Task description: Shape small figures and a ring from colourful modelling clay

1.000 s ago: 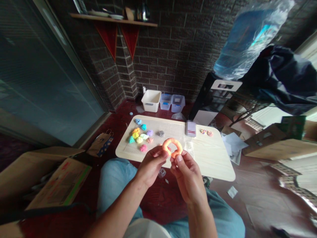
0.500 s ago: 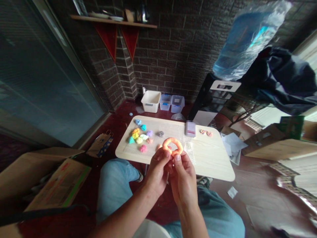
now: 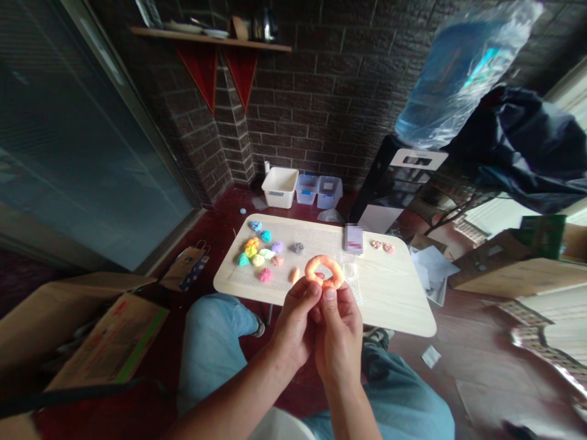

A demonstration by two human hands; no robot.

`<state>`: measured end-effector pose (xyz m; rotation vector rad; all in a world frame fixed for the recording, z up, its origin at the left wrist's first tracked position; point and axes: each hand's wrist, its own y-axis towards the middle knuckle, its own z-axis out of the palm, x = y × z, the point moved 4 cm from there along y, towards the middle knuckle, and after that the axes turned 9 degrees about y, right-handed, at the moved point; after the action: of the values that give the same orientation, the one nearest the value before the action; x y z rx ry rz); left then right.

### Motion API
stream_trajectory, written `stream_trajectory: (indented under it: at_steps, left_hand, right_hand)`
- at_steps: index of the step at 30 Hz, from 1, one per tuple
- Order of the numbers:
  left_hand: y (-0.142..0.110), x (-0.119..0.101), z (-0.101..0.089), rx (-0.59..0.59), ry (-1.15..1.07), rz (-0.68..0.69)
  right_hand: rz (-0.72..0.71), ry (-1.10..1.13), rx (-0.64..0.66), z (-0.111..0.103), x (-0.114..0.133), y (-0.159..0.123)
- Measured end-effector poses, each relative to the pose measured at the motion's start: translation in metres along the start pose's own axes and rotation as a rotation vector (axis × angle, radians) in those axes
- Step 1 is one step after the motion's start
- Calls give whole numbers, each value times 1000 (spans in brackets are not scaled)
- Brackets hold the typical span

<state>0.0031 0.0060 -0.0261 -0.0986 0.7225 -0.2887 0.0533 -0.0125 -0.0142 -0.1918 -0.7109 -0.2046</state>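
Change: slightly rightward the orange clay ring (image 3: 324,272) has been shifted, and a small orange clay piece (image 3: 295,275) is now seen lying on the board beside the knuckles.
Left hand (image 3: 296,324): closed, with the fingers curled against the ring's lower left.
Right hand (image 3: 337,339): closed, with the ring pinched at its base between thumb (image 3: 329,300) and fingers.
Ring position: held by both hands above the near edge of the board, its lower part partly hidden by the fingers.
Ring material: soft, matte modelling clay, formed into a thick, slightly uneven loop.
Work surface: a pale wood-grain board (image 3: 389,293), partly covered by a translucent mesh sheet (image 3: 316,241).
Around the hands: lumps of blue, green, yellow, purple, grey and pink clay (image 3: 259,258) are grouped left of the ring; two small clay pieces (image 3: 381,245) are placed near the far right corner; a pixelated packet (image 3: 354,238) lies between them.
Containers: a white plastic bin (image 3: 279,187) and two clear plastic boxes (image 3: 318,190) stand on the floor beyond the board; their contents cannot be made out.
Nearby: a cardboard box (image 3: 107,336) and a paper bag (image 3: 186,266) are placed to the left; denim-covered knees (image 3: 211,348) are seen below.
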Motion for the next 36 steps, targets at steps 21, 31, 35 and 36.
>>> stream_trajectory:
  at_steps: [21,31,35,36]
  left_hand:
    - [2,-22,-18,52,582,247]
    - [-8,-74,-1,38,1626,1191]
    - [3,-79,-8,56,1375,889]
    - [7,-78,-13,54,1252,740]
  right_hand:
    - [137,59,-8,-24,20,15]
    - [273,88,-12,-15,16,9]
    - [69,-219,-65,-28,30,13]
    - [-23,-314,-97,-32,37,15]
